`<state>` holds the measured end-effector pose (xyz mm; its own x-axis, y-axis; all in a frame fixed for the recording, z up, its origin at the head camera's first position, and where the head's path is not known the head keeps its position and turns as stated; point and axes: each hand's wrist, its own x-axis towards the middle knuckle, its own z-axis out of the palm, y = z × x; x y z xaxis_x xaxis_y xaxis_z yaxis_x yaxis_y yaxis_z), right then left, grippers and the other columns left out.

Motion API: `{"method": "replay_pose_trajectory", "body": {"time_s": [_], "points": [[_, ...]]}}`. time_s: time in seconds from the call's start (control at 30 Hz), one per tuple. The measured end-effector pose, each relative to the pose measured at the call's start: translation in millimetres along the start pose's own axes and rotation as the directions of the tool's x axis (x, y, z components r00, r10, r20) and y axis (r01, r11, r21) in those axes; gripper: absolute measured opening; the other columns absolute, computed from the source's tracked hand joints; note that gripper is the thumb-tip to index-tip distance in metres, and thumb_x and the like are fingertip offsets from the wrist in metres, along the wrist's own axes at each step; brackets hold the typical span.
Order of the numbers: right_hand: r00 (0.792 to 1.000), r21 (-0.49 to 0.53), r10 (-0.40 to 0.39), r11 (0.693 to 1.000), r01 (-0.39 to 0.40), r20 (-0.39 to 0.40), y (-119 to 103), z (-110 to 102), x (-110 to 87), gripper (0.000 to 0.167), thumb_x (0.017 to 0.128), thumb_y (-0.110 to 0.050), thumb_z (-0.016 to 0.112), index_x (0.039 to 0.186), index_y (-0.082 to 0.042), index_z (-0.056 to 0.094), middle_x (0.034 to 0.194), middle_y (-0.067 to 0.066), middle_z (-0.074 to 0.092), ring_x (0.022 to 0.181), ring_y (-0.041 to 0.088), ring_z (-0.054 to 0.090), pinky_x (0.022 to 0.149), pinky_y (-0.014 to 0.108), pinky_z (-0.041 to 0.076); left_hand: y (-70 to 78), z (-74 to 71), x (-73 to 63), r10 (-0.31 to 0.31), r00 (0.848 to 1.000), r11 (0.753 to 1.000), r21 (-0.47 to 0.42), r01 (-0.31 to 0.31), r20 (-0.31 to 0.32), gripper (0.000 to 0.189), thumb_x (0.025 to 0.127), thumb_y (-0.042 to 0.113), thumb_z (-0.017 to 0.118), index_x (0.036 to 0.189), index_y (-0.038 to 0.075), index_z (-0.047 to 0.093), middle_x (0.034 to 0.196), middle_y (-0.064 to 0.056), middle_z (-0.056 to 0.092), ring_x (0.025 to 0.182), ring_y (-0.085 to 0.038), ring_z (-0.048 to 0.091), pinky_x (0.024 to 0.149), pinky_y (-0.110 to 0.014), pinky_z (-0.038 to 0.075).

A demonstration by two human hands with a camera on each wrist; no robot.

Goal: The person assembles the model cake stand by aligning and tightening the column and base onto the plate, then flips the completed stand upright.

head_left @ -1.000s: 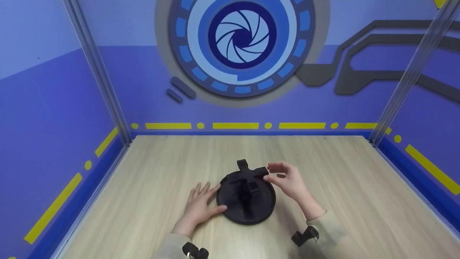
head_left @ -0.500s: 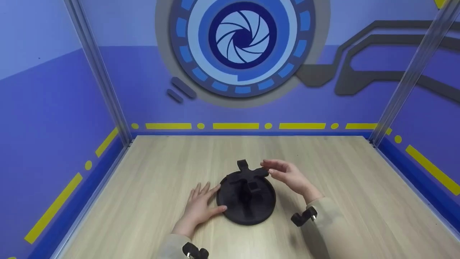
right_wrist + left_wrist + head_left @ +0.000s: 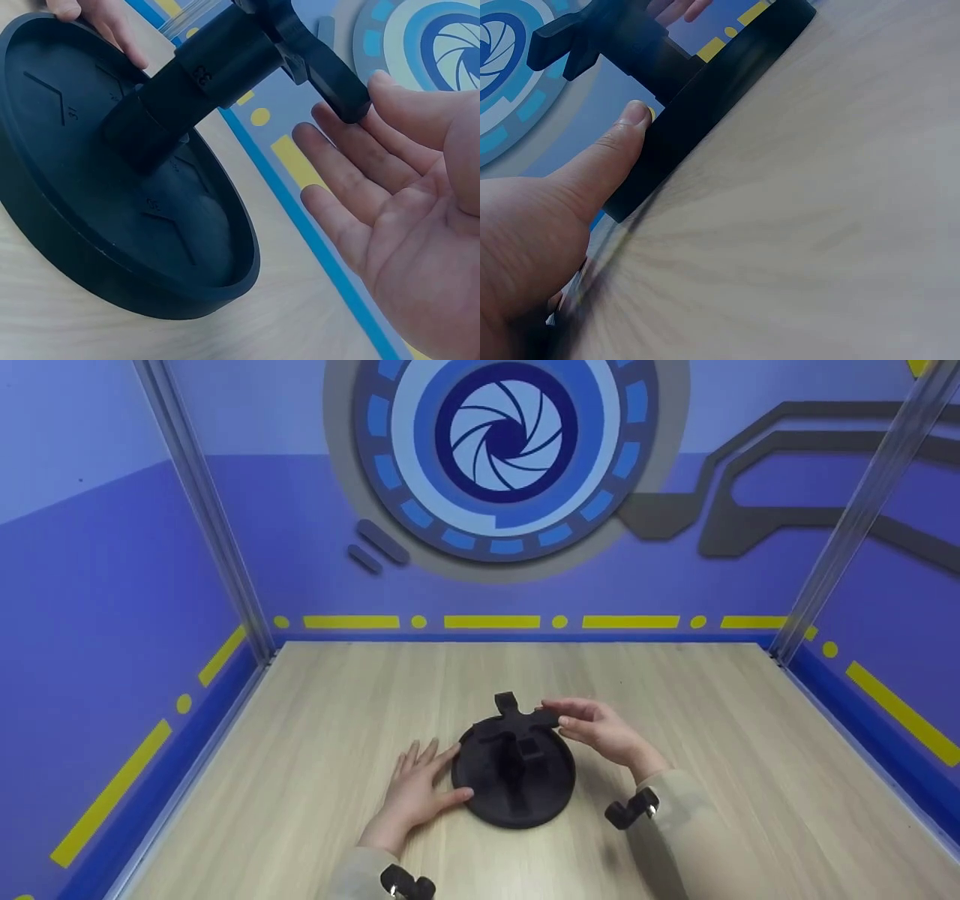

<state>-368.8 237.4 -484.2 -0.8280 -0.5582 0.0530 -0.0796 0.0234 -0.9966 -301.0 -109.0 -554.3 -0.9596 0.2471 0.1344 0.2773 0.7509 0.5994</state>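
The right wrist view shows raised digits point(image 3: 201, 77) that look like "33" on the side of a black column point(image 3: 187, 94), and more small characters beside angled lines on the floor of the round base point(image 3: 127, 199); one pair resembles "31", the others are too small or slanted to read for certain. Base and column are matt black, the base shaped like a shallow dish with a raised rim point(image 3: 251, 274). The column rises from its middle and carries a cross-shaped top piece point(image 3: 517, 724) with blunt, flared lobes. The base lies flat on the pale wood-grained worktop point(image 3: 352, 712), between the two hands.

The left hand point(image 3: 412, 795) is spread at the base's left side, its fingers fanned out and its thumb touching the rim; it is not closed round anything. The right hand point(image 3: 600, 733) pinches the end of the right-hand lobe point(image 3: 349, 105) between thumb and index finger, its other fingers extended and slightly bent, the palm facing its wrist camera. Both forearms reach in from the near edge in light sleeves point(image 3: 679, 817), a small black device point(image 3: 632, 808) at each wrist.
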Motion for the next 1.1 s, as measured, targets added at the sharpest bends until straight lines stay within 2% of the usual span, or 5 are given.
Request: {"method": "replay_pose_trajectory", "body": {"time_s": [0.23,0.43,0.63,0.8,1.1], "points": [[1.000,-0.047,-0.008,0.999,0.007,-0.009,2.2,-0.1,-2.8,0.053,0.103,-0.012,0.062,0.149,0.010,0.045,0.146,0.009,0.062,0.123,0.003,0.064,0.114,0.033,0.050,0.0,-1.2,0.2,0.004,1.000,1.000,0.005,-0.004,-0.004,0.086,0.083,0.065,0.074,0.154,0.022,0.050,0.164,-0.024,0.035,0.155,-0.054,0.018,0.129,-0.067,0.010],[1.000,-0.074,-0.016,0.997,0.016,0.000,1.6,2.0,-7.2,0.052,0.102,-0.010,0.063,0.146,0.012,0.047,0.131,-0.002,0.071,0.116,0.007,0.069,0.101,0.022,0.057,0.5,-1.3,-0.3,-0.006,1.000,1.000,-0.004,0.006,0.009,0.087,0.083,0.065,0.074,0.154,0.020,0.050,0.165,-0.023,0.034,0.156,-0.053,0.016,0.129,-0.066,0.008],[1.000,-0.149,-0.020,0.989,0.018,-0.013,-1.1,5.5,-11.7,0.049,0.101,-0.011,0.064,0.144,0.009,0.052,0.131,0.008,0.071,0.113,0.009,0.069,0.097,0.022,0.058,0.2,-0.8,0.2,-0.009,1.000,1.000,-0.005,0.010,0.015,0.087,0.083,0.065,0.073,0.154,0.020,0.049,0.166,-0.023,0.034,0.156,-0.052,0.015,0.130,-0.066,0.007],[0.999,-0.206,-0.016,0.978,0.010,-0.030,-4.0,10.9,-16.0,0.049,0.100,-0.014,0.066,0.143,0.006,0.055,0.135,0.013,0.069,0.112,0.004,0.068,0.096,0.018,0.056,-0.6,-0.4,0.5,-0.004,1.000,1.000,-0.004,0.005,0.011,0.087,0.083,0.064,0.074,0.153,0.020,0.050,0.165,-0.023,0.034,0.156,-0.053,0.016,0.129,-0.066,0.008],[0.999,-0.238,-0.020,0.971,0.009,-0.045,-8.0,23.3,-19.4,0.048,0.099,-0.012,0.068,0.142,0.005,0.056,0.140,0.024,0.063,0.110,0.001,0.068,0.094,0.017,0.057,-0.5,-0.6,0.6,0.012,1.000,1.000,0.006,-0.012,-0.003,0.087,0.082,0.063,0.075,0.153,0.020,0.051,0.164,-0.024,0.036,0.155,-0.054,0.018,0.129,-0.067,0.011]]}}
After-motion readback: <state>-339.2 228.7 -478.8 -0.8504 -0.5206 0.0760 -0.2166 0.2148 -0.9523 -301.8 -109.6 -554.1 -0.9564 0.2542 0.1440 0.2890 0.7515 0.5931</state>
